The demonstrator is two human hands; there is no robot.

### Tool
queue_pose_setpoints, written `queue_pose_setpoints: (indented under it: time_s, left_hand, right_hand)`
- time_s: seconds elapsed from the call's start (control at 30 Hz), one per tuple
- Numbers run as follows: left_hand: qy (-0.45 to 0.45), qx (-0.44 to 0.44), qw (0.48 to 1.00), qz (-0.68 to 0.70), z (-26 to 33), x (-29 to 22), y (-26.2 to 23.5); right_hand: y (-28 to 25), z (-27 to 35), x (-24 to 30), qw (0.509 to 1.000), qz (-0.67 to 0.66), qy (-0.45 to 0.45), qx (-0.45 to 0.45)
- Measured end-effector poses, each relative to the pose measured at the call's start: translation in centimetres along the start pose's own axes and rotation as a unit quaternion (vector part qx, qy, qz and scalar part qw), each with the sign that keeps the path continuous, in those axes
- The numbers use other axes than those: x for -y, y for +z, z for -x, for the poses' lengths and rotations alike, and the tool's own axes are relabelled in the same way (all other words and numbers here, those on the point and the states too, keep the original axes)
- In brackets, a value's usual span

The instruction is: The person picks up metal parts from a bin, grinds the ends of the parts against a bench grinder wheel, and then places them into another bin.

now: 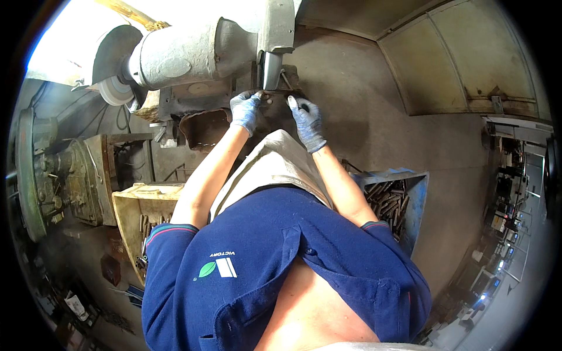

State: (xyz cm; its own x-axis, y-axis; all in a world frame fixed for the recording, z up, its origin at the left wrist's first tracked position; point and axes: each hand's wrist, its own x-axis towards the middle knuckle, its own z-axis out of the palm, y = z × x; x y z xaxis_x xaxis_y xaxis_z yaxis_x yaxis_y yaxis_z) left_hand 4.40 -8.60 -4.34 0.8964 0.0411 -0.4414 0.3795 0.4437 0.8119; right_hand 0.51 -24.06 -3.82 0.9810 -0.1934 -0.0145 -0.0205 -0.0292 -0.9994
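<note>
Both my hands wear blue-grey gloves and are raised in front of the right wheel [272, 71] of a large grey bench grinder [178, 54]. A short, thin, dark metal rod [283, 92] lies crosswise between them, close under the wheel's lower edge; whether it touches the wheel I cannot tell. My left hand [245, 111] pinches its left end with thumb and fingers. At the other end, my right hand [307, 121] grips it, thumb pointing up. The fingertips partly hide both ends of the rod.
A pale wheel [115, 91] sits at the grinder's left end. By my left elbow stands a yellowish crate [126, 205] holding metal rods; by my right elbow, a blue crate [418, 205] holds many more. Old machinery [73, 175] stands at the far left, metal panels [451, 64] at the right.
</note>
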Motion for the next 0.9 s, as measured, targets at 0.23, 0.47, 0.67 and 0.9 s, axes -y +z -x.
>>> queue_pose_setpoints:
  time_s: [0.23, 0.47, 0.67, 0.9]
  left_hand:
    - [0.008, -0.008, 1.000, 0.014, -1.1, -0.7, -3.7]
    - [0.033, -0.027, 0.998, -0.044, -1.4, -1.6, -5.5]
    - [0.040, 0.033, 0.999, 0.009, 1.7, -3.3, -5.9]
    - [0.107, 0.127, 0.983, -0.072, 9.4, -7.3, -6.0]
  right_hand:
    - [3.5, 0.4, -0.4, 1.000, -0.007, -0.015, 0.000]
    - [5.0, 0.7, -1.2, 0.999, -0.040, -0.021, 0.021]
    - [4.8, 1.6, -0.1, 0.989, 0.025, -0.141, 0.041]
    - [1.1, 6.0, 7.1, 0.922, 0.161, -0.337, 0.102]
